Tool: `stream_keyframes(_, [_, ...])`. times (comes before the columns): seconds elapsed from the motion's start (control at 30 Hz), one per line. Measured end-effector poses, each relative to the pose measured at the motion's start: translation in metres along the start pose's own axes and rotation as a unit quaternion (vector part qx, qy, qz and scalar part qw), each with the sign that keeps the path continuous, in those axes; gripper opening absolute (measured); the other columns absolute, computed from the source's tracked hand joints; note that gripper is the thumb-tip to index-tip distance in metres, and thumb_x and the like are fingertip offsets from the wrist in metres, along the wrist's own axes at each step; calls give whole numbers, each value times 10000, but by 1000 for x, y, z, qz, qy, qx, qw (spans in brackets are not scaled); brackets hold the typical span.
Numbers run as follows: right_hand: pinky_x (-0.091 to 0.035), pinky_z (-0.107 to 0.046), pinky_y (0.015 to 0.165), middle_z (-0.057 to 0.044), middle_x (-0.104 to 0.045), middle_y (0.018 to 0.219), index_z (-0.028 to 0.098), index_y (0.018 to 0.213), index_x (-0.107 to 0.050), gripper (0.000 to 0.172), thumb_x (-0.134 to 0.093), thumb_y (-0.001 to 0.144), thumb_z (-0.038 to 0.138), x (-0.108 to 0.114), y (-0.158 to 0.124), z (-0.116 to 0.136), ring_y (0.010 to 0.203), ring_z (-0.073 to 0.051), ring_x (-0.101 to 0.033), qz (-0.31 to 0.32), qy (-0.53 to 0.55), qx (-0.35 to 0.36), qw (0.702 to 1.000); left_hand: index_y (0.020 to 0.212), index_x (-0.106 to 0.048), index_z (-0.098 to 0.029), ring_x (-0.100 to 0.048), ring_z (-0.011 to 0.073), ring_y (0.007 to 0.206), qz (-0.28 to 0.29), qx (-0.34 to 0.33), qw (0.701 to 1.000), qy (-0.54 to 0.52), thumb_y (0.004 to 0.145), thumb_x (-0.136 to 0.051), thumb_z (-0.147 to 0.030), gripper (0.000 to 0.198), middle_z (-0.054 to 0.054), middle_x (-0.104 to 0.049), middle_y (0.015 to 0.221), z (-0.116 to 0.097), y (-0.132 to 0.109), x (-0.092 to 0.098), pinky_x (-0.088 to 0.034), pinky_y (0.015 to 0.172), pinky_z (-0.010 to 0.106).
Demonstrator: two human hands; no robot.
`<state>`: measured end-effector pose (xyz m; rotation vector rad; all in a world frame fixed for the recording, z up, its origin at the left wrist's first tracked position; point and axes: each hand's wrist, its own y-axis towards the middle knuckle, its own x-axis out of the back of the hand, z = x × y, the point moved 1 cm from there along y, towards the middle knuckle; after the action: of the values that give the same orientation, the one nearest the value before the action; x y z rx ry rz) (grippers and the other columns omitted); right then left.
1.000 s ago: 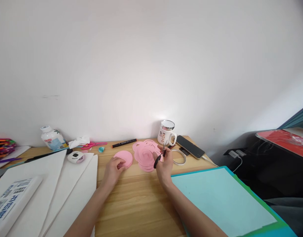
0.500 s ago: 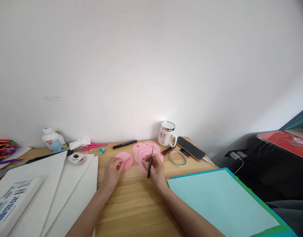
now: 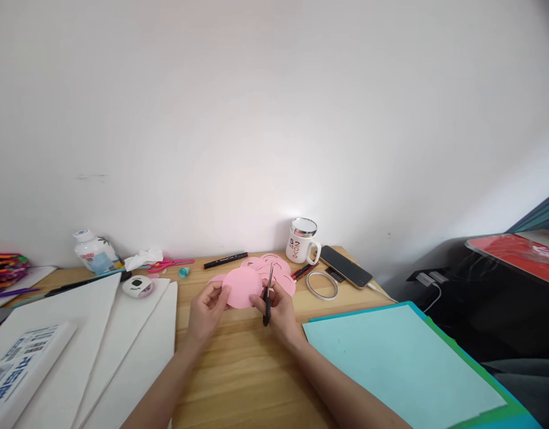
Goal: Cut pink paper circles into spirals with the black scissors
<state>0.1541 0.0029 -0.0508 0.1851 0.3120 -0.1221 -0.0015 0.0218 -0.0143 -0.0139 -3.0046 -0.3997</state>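
A pink paper circle point(image 3: 242, 288) is raised over the wooden table, pinched at its left edge by my left hand point(image 3: 208, 310). My right hand point(image 3: 278, 308) holds black scissors point(image 3: 267, 304), blades pointing up, while its thumb and fingertips touch the circle's right edge. Behind the hands lies a pile of pink paper cutouts point(image 3: 276, 269). More pink paper shows partly behind the left side of the circle.
A white mug point(image 3: 303, 241), black marker point(image 3: 225, 260) and phone point(image 3: 346, 267) are near the wall. A white ring point(image 3: 322, 286) lies right of the cutouts. White boards point(image 3: 140, 351) fill the left, light blue sheets point(image 3: 399, 363) the right.
The pink circle has been lifted off the table and now spans both hands. My right hand has shifted slightly left with the scissors, and its fingers have come to the circle's edge.
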Motion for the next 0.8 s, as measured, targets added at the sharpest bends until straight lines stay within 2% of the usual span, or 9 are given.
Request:
stream_keyframes(0.17, [-397, -234, 537, 67, -505, 588, 204, 857, -536, 387, -787, 593, 337, -1, 0, 3, 547, -118, -490, 12, 6, -1, 1000, 507, -576, -149, -461, 94, 327, 171, 113, 978, 35, 708, -604, -467, 378, -6, -536, 381, 2, -5, -4, -381, 359, 197])
stream_keyframes(0.23, [-388, -234, 528, 64, -495, 588, 204, 824, -537, 364, -782, 603, 358, -3, -2, 5, 542, -118, -480, 28, -4, -1, 1000, 475, -577, -143, -440, 92, 312, 208, 139, 967, 55, 706, -589, -496, 422, 3, -514, 356, 4, -7, -6, -352, 340, 196])
stream_keyframes(0.3, [-388, -242, 531, 53, -500, 585, 203, 779, -533, 333, -759, 631, 399, -6, -4, 7, 542, -124, -481, 67, -9, -6, 998, 463, -553, -147, -425, 88, 313, 191, 134, 971, 58, 713, -573, -512, 443, -1, -497, 357, 4, -8, -8, -336, 336, 196])
stream_keyframes(0.43, [-381, -246, 525, 43, -528, 578, 200, 800, -545, 374, -741, 629, 468, -16, -15, 12, 539, -131, -487, 192, -15, -43, 980, 464, -459, -174, -382, 75, 338, 70, 72, 995, 21, 780, -508, -506, 460, -41, -418, 363, -2, -8, -6, -315, 354, 191])
stream_keyframes(0.5, [-366, -231, 511, 45, -547, 599, 199, 856, -538, 425, -771, 597, 442, -18, -20, 12, 546, -124, -488, 223, -19, -73, 972, 456, -422, -180, -357, 68, 349, 41, 50, 998, 3, 807, -491, -481, 467, -49, -391, 369, -6, -8, -4, -308, 365, 191])
stream_keyframes(0.63, [-348, -212, 502, 45, -563, 635, 201, 886, -498, 487, -810, 559, 383, -20, -25, 12, 560, -114, -483, 230, -22, -104, 967, 502, -462, -173, -338, 67, 362, 33, 36, 999, -23, 823, -501, -432, 414, -55, -383, 381, -11, -10, -4, -312, 374, 191])
stream_keyframes(0.8, [-365, -224, 531, 46, -552, 632, 206, 853, -483, 464, -806, 570, 381, -20, -25, 14, 588, -126, -497, 239, 4, -87, 967, 507, -489, -164, -378, 71, 384, 55, 40, 998, -10, 803, -535, -414, 390, -47, -405, 403, -13, -14, -8, -355, 392, 187])
